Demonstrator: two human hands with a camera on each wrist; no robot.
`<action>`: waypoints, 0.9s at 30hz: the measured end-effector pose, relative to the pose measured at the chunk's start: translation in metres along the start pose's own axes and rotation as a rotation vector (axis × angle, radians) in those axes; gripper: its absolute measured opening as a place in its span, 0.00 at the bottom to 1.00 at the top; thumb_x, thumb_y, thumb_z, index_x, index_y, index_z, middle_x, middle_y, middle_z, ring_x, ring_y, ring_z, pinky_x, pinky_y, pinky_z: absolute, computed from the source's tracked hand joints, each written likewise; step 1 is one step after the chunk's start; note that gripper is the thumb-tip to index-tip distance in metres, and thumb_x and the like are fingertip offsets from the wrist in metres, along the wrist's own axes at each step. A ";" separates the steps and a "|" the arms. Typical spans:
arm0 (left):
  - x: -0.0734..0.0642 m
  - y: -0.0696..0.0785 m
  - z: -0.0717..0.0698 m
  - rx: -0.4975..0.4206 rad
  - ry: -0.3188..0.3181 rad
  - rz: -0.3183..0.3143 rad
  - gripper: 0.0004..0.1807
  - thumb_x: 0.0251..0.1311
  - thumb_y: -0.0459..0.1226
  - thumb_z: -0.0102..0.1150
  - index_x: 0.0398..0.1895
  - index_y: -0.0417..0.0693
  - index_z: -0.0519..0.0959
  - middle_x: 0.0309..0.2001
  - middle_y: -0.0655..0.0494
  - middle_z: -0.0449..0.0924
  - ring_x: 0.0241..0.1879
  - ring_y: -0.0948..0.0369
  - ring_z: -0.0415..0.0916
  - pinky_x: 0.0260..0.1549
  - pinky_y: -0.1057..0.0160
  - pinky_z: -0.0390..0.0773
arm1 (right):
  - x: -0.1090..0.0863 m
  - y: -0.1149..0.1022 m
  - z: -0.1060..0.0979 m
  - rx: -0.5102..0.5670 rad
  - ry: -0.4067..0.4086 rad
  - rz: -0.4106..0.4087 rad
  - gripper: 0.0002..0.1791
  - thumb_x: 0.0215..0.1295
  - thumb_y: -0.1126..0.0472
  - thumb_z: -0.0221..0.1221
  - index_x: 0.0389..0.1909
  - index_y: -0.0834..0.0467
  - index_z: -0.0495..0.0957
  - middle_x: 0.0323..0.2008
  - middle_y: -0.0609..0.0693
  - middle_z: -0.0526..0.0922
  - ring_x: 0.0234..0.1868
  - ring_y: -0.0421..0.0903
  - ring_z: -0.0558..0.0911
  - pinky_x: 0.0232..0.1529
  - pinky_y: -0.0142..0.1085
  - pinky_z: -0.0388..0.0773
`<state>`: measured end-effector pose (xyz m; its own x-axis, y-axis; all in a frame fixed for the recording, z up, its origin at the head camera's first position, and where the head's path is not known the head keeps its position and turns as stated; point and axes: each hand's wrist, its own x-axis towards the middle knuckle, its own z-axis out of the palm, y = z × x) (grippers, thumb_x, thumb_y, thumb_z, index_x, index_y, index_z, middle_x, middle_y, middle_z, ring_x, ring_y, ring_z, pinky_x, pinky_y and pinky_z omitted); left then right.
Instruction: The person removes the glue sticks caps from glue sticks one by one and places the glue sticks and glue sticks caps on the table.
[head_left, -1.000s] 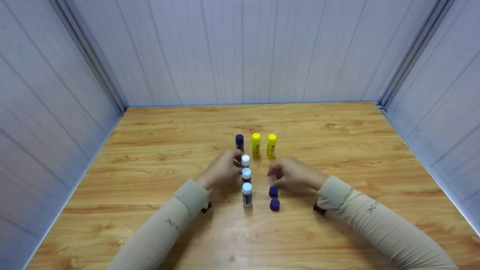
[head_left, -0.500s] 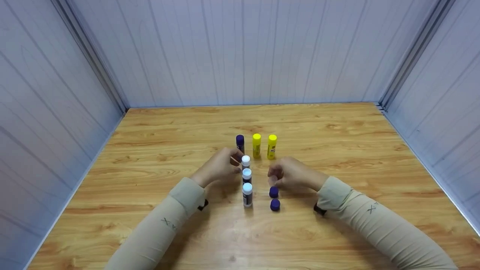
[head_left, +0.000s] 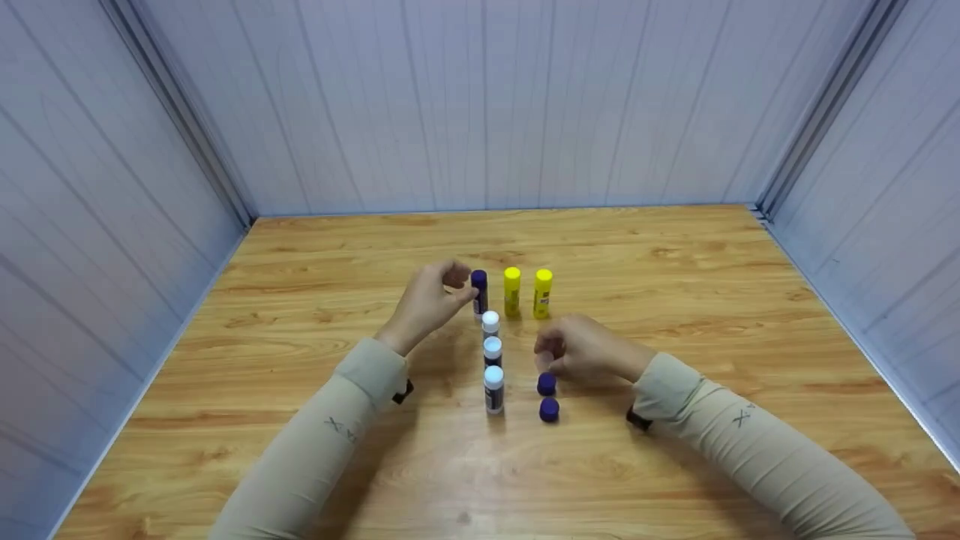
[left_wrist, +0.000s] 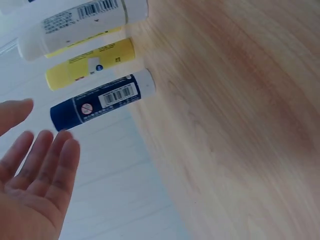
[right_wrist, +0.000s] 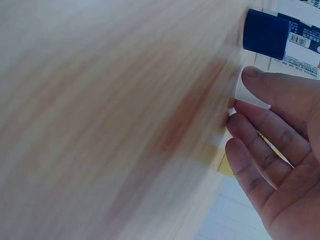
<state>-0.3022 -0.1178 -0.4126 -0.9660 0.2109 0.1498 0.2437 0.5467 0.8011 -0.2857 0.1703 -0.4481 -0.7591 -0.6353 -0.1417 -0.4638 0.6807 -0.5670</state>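
My left hand [head_left: 431,300] is beside the capped dark purple glue stick [head_left: 480,294], which stands upright at the back left. In the left wrist view its fingers [left_wrist: 67,165] and thumb are spread apart near the stick's cap end, with nothing between them. My right hand [head_left: 589,346] pinches a clear ribbed cap [right_wrist: 248,95] between thumb and index finger, down at the tabletop. Two dark purple caps [head_left: 547,385] sit just in front of that hand. Between the hands, a white-topped glue stick [head_left: 494,390] heads a row of several standing glue sticks.
Two yellow glue sticks [head_left: 512,291] stand upright to the right of the purple one. The wooden table [head_left: 360,255] meets pale panelled walls [head_left: 517,105] at the back and both sides.
My left hand has moved away from the rearmost white-topped stick, back to the purple glue stick, its fingers spreading. The right hand has stayed on the clear cap.
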 end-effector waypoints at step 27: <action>0.026 -0.033 0.022 -0.251 -0.111 -0.137 0.17 0.67 0.28 0.73 0.58 0.41 0.84 0.56 0.45 0.87 0.60 0.50 0.84 0.68 0.51 0.82 | -0.001 0.000 0.000 0.017 -0.001 0.018 0.12 0.63 0.70 0.73 0.46 0.53 0.89 0.39 0.45 0.89 0.41 0.43 0.85 0.48 0.42 0.88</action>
<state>-0.3337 -0.1123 -0.4482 -0.9696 0.2438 -0.0229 0.0690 0.3619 0.9296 -0.2847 0.1705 -0.4481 -0.7670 -0.6232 -0.1528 -0.4423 0.6859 -0.5779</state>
